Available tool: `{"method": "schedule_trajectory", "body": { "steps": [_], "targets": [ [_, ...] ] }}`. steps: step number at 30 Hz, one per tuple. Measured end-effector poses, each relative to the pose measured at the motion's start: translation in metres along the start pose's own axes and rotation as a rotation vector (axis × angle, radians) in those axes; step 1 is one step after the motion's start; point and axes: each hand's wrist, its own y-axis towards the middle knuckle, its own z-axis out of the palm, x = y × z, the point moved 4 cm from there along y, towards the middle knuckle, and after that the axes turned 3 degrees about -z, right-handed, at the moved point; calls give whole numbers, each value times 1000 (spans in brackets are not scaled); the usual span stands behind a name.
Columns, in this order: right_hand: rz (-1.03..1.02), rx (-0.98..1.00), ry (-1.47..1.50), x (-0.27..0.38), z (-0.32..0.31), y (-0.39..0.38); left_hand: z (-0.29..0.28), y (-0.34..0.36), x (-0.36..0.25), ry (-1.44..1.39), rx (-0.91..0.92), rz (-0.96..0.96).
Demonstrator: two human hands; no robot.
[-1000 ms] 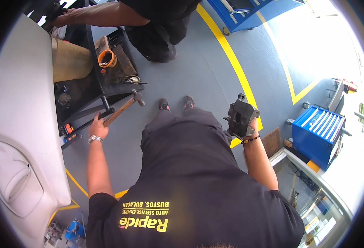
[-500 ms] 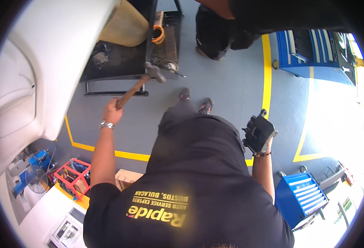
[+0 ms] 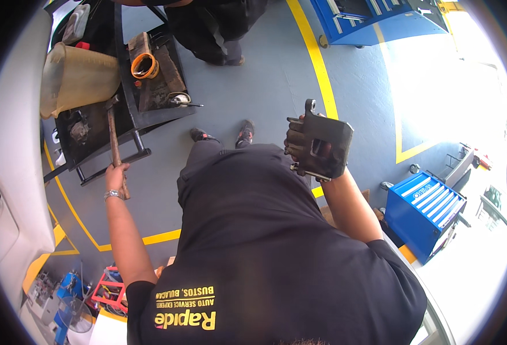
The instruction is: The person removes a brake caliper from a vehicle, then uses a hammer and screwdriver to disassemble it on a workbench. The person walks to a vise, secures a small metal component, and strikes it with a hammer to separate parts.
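Head view — left hand (image 3: 116,175) fisted round hammer (image 3: 113,144) handle; right hand (image 3: 299,144) clutching brake caliper (image 3: 322,146), raised.

Grey floor (image 3: 253,86) with yellow lines (image 3: 314,57); blue tool cabinet (image 3: 423,210); dark grey brake caliper (image 3: 322,146); brown-handled hammer (image 3: 114,144); orange ring (image 3: 144,65); translucent yellowish jug (image 3: 78,77).

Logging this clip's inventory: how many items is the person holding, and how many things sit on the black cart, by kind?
Hammers: 1, wooden-handled hammer in the left hand, head over the black cart
Brake calipers: 1, dark brake caliper in the right hand
Translucent jugs on the cart: 1, translucent jug
Orange rings on the cart: 1, orange ring
Total: 4
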Motion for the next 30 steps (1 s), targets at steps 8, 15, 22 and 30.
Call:
{"method": "schedule_trajectory", "body": {
  "steps": [8,15,22,30],
  "targets": [
    [-253,-10,-861,-12,-60,-2,-18,6,-7,220,-114,131],
    [91,181,36,-42,-41,15,-43,-23,-18,315,-515,382],
    [159,3,-78,-72,5,33,40,-142,-122,-589,279,470],
    [-608,443,-1501,-138,74,41,144,-178,-182,-167,881,509]
  ]
}}
